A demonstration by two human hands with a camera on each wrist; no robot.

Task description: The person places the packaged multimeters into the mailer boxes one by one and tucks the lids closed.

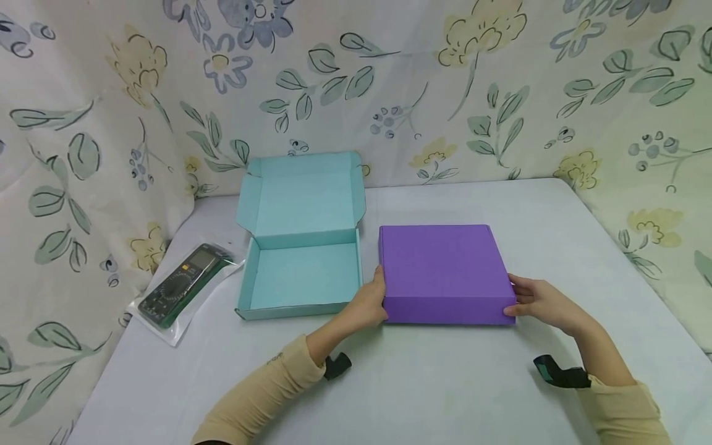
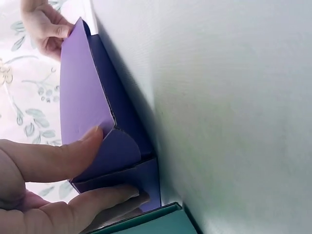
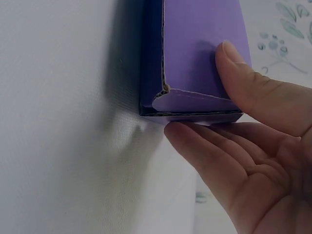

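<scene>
- A curtained-off tabletop nook, homely in look; whether it stands in a house or a studio cannot be told.
- Off-white fabric hangings (image 1: pixel 400 80) printed with blue and yellow flowers and green leaves enclose it from nine o'clock through twelve to three.
- A flat white table with a woven-looking top (image 1: pixel 445 383) fills the centre, reaching down to six o'clock.

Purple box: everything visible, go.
The purple box is a shallow rectangular carton of what looks like raw-edged corrugated cardboard. Its lid is down, hiding any contents. It lies roughly level right of the open teal box; whether it touches the white table is unclear. The left hand and right hand hold its opposite ends.
</scene>
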